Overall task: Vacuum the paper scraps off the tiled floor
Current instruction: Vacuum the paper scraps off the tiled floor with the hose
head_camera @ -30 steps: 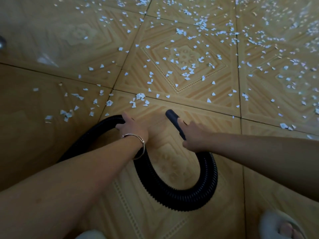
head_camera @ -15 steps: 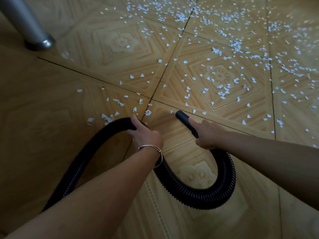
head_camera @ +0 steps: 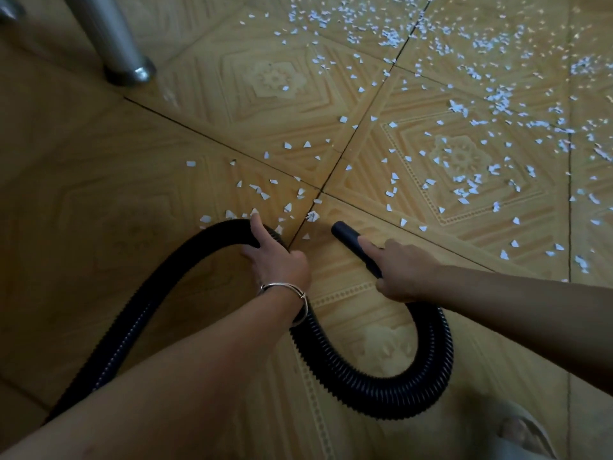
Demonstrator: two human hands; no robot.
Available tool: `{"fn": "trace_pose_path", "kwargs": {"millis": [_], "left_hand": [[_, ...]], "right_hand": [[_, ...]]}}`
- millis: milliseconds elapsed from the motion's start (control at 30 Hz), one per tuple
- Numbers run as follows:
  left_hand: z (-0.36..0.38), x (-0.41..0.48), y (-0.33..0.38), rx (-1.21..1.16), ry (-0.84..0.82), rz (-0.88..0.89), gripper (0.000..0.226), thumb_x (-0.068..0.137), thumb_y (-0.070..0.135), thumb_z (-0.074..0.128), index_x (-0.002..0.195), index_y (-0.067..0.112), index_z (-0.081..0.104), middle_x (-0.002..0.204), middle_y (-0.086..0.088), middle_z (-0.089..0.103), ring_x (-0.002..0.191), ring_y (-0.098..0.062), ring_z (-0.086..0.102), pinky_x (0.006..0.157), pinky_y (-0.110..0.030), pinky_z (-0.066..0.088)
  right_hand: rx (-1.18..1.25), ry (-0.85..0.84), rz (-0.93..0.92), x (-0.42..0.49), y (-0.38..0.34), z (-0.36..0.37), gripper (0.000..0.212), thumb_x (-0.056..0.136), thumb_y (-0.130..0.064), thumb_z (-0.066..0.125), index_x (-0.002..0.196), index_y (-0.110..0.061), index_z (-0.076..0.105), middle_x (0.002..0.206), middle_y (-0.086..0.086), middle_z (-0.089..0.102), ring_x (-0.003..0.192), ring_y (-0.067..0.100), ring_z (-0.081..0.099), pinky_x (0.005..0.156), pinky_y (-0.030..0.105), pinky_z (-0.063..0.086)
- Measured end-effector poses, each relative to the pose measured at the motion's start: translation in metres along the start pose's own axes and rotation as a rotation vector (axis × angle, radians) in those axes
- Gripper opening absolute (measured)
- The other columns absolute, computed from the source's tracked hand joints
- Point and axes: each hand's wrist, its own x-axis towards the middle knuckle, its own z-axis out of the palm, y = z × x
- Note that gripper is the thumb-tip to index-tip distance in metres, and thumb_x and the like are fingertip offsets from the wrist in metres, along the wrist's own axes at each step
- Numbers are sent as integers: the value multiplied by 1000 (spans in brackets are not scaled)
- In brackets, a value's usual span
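A black ribbed vacuum hose (head_camera: pixel 391 393) loops across the patterned tan floor (head_camera: pixel 132 200). My right hand (head_camera: pixel 403 270) grips its smooth black nozzle (head_camera: pixel 346 235), index finger laid along the tube; the open tip points up-left at floor level. My left hand (head_camera: pixel 275 257), a silver bangle on the wrist, holds the hose further back, where it arches to the left. Several white paper scraps (head_camera: pixel 311 215) lie just beyond the nozzle tip. Many more scraps (head_camera: pixel 497 104) are strewn over the tiles to the upper right.
A round metal furniture leg (head_camera: pixel 116 41) stands on the floor at the upper left. A foot in a light slipper (head_camera: pixel 520 433) shows at the bottom right. Dark grout lines cross near the nozzle tip.
The view has swung left and down, bringing the metal leg further in. Both hands keep their hold on the hose, and the nozzle tip now sits close to the scraps at the grout crossing.
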Motion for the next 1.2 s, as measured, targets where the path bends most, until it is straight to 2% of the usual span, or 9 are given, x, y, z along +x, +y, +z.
{"fn": "trace_pose_path", "kwargs": {"millis": [167,233,333,533,700,833,967,1067,1200], "left_hand": [[-12,4,-10,17,2,-13,78,87,4,47,146,33,4,139,-17,22,104,-33,50,82,-37,42],[-16,7,-9,23,22,-10,78,87,5,47,146,33,4,138,-18,23,105,-34,50,80,-36,41],[-22,12,-8,35,60,-26,77,87,7,47,146,31,5,136,-19,23,105,-35,49,87,-40,43],[-32,19,-12,72,59,-26,76,87,8,47,146,30,4,136,-17,24,104,-36,50,88,-41,44],[-33,30,-11,85,56,-18,79,87,9,47,147,30,1,138,-18,23,108,-36,49,94,-44,45],[-34,38,-9,100,33,-29,83,87,9,49,147,31,-5,140,-17,21,113,-35,48,95,-43,44],[-35,38,-12,113,10,-57,88,88,8,50,147,32,-10,144,-16,20,119,-33,44,94,-41,43],[-37,41,-13,100,28,-71,89,88,9,51,147,32,-12,145,-15,20,116,-32,46,91,-42,45],[-42,51,-7,94,71,-79,88,88,10,48,147,32,-13,146,-14,17,115,-35,46,91,-45,46]], "right_hand": [[7,7,-155,-8,-31,7,77,93,-30,50,152,-31,1,125,13,44,107,32,53,80,35,45],[14,23,-114,3,-27,2,76,93,-29,50,152,-30,2,125,14,45,108,31,53,79,35,45],[19,69,-34,20,-19,-10,76,92,-25,51,152,-29,5,124,14,45,107,31,53,73,33,43],[35,42,-125,17,-36,-5,78,93,-28,52,152,-31,2,124,13,44,107,29,53,75,31,43],[64,84,-47,38,-31,-22,78,93,-25,52,153,-29,4,123,13,45,103,27,54,75,31,47],[65,69,-144,29,-46,-19,78,93,-26,53,152,-32,2,120,11,44,87,20,48,66,27,42],[29,32,-244,20,-58,-11,78,94,-29,52,153,-32,1,121,9,43,88,19,49,66,26,40],[61,71,-164,36,-52,-21,77,93,-25,53,152,-32,4,120,9,44,83,18,46,57,22,36],[106,96,-63,65,-34,-40,69,90,-20,52,149,-28,18,108,11,48,85,25,51,58,28,41]]}}
